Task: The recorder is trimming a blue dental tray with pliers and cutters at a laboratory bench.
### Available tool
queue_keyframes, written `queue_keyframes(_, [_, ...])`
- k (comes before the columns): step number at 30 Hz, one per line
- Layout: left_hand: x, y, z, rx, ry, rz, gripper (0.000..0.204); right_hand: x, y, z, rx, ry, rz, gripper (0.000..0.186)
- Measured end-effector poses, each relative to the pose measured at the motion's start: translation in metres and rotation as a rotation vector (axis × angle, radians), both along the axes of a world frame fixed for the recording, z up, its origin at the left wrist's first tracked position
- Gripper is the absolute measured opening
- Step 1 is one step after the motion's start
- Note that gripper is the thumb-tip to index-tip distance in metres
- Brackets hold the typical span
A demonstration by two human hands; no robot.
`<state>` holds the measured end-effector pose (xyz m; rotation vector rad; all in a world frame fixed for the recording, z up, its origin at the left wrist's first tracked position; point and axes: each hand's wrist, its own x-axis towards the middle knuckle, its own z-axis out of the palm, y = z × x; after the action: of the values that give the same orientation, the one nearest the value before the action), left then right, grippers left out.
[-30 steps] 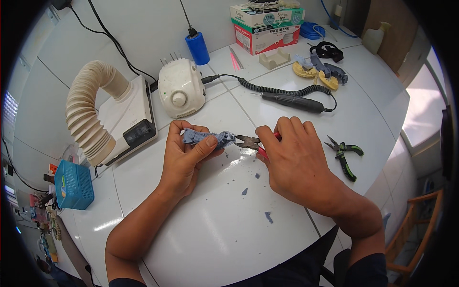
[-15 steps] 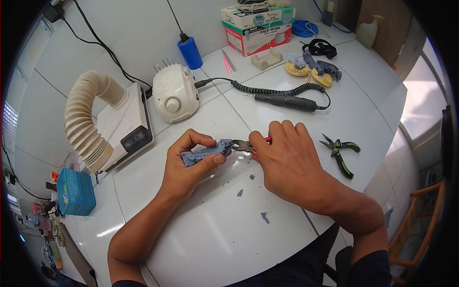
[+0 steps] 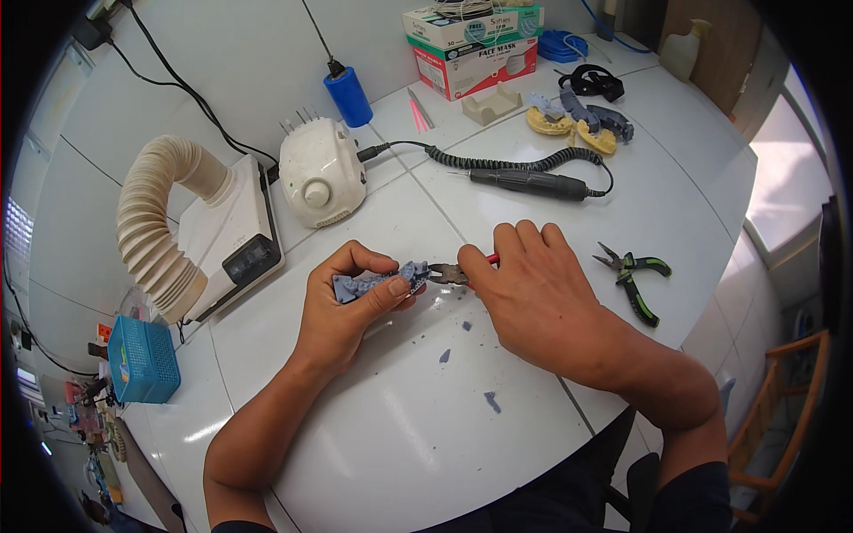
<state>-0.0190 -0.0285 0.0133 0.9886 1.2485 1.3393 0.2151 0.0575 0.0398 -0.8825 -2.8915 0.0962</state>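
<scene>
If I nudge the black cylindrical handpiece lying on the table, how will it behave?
The black cylindrical handpiece is round and lies on its side, so it probably rolls. Its coiled black cable likely tugs it back. It looks rigid, and the glossy white table probably lets it slide.

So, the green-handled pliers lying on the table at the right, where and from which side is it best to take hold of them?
Probably by the two green-and-black handles, near their middle. The green-handled pliers lie flat on the white table, metal nose pointing up-left toward the right hand, handles slightly spread toward the table's near right edge. Coming from above on that handle side avoids the pointed nose.
</scene>
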Motion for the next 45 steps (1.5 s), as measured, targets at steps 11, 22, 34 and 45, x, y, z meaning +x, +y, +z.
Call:
queue_keyframes(11, [0.004,-0.004,-0.003,0.074,0.117,0.002,0.024,-0.004,-0.006,-0.002,0.007,-0.013,-0.031,0.017])
queue_keyframes(22, [0.006,-0.004,0.0,0.057,0.045,0.02,0.021,-0.008,-0.009,0.002,-0.019,-0.052,-0.089,0.012])
queue_keyframes(34, [0.005,-0.003,-0.003,0.069,0.025,0.04,0.028,-0.008,-0.004,0.01,-0.148,-0.072,-0.097,0.012])
queue_keyframes(45, [-0.005,-0.003,-0.002,0.045,-0.067,0.019,0.026,0.003,0.012,0.004,0.063,0.164,0.084,0.01])
